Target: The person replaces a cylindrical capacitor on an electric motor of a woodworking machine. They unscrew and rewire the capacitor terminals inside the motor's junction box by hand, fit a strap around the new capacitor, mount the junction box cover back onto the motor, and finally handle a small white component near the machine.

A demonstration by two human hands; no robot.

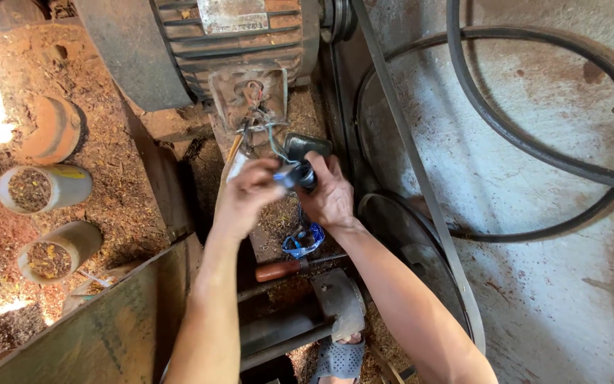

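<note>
The single head camera looks steeply down, close above both hands, with the electric motor [243, 43] at 12 o'clock.

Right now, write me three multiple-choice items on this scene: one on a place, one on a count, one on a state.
1. Where does the screwdriver lie?
A. below the hands
B. on the motor
C. inside a tube

2. How many sawdust-filled tubes stand open at left?
A. none
B. two
C. five

3. What is the state of the motor's terminal box?
A. closed
B. open, wires showing
C. missing

Answers: 1 A, its wooden handle sits under the wrists. 2 B, two open ends show. 3 B, wires run out to the left hand and right hand, which pinch a dark roll.
</note>
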